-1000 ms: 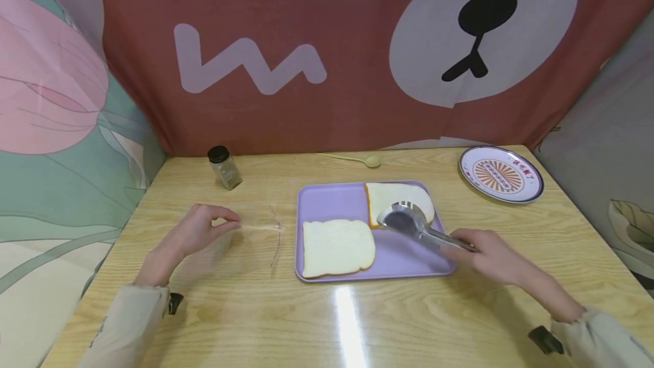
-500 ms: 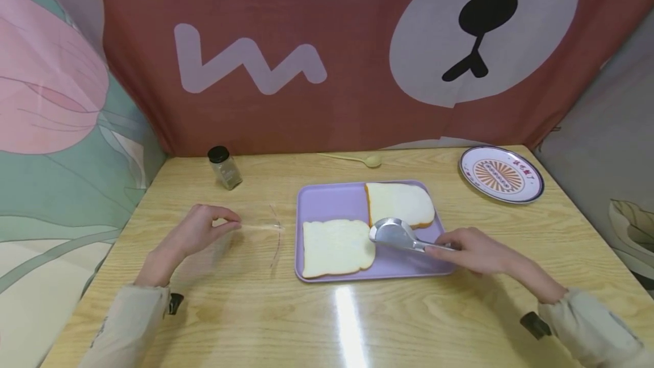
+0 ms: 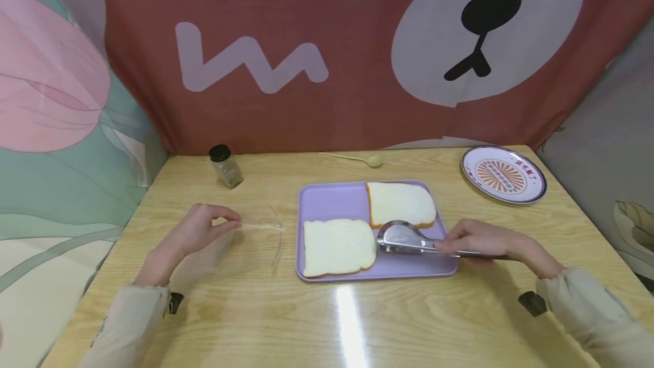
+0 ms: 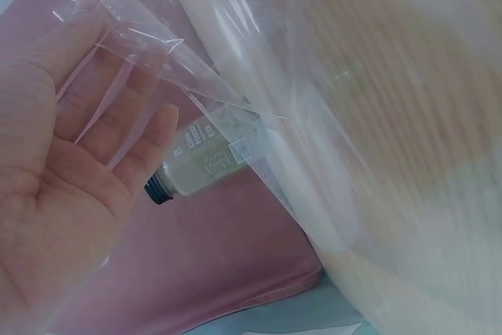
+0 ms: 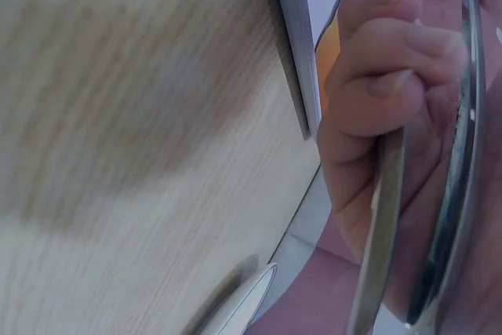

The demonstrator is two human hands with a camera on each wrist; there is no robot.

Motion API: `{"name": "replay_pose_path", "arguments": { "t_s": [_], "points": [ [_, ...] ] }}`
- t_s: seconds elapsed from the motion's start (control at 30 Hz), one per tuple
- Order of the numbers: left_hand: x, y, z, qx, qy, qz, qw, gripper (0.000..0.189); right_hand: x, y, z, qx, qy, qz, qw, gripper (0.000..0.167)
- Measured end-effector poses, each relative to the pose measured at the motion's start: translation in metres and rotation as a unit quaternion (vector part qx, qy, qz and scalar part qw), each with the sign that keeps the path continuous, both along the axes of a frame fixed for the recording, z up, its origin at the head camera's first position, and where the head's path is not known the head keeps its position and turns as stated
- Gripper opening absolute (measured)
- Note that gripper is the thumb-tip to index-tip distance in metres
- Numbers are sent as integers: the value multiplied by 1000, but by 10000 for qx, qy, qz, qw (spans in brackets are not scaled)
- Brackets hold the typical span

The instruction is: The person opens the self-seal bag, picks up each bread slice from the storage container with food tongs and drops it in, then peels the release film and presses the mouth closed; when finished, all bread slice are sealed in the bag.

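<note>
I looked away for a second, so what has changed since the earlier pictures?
The right hand moved the metal tongs toward the person, from over the far bread slice to around its near edge. Nothing was visibly taken up or let go. The left hand still pinches the clear film; the tray and near slice stayed put.

two bread slices [image 3: 339,247] [image 3: 401,203], one tray [image 3: 332,202], one plate [image 3: 503,175]

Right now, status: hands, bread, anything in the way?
Left hand pinches clear plastic; right hand grips metal tongs. Two bread slices on purple tray, tongs close by. Nothing seen blocking tongs.
</note>
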State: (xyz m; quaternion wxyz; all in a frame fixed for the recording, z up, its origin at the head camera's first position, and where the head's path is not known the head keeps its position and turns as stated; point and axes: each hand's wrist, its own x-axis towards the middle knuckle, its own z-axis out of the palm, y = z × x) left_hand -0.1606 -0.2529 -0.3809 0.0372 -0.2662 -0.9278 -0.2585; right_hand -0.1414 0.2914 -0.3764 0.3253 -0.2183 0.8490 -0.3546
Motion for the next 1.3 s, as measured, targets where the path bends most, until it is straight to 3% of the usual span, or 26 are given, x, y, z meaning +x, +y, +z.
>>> {"name": "replay_pose_path", "arguments": {
  "t_s": [0.13, 0.23, 0.47, 0.77, 1.03, 1.3],
  "points": [
    [-1, 0, -2, -15, -6, 14, 10000, 7, -9, -7, -3, -181, -531, 118, 9984, 48],
    [-2, 0, -3, -37, 31, 13, 10000, 7, -15, -11, -7, -199, -701, 101, 9973, 51],
    [-2, 1, -5, -14, 85, 10, 10000, 8, -23, -10, 0, 65, -648, -81, 9978, 56],
    [-2, 0, -4, -77, -49, 69, 9999, 8, -39, -19, 4, 219, -555, 181, 9981, 55],
    [-4, 1, -4, -88, -29, 33, 10000, 8, -43, -21, 5, -23, -872, 380, 9955, 50],
    [-5, 2, -5, -101, -71, 44, 9999, 8, -41, -29, 6, 437, -659, -18, 9969, 55]
  ]
}}
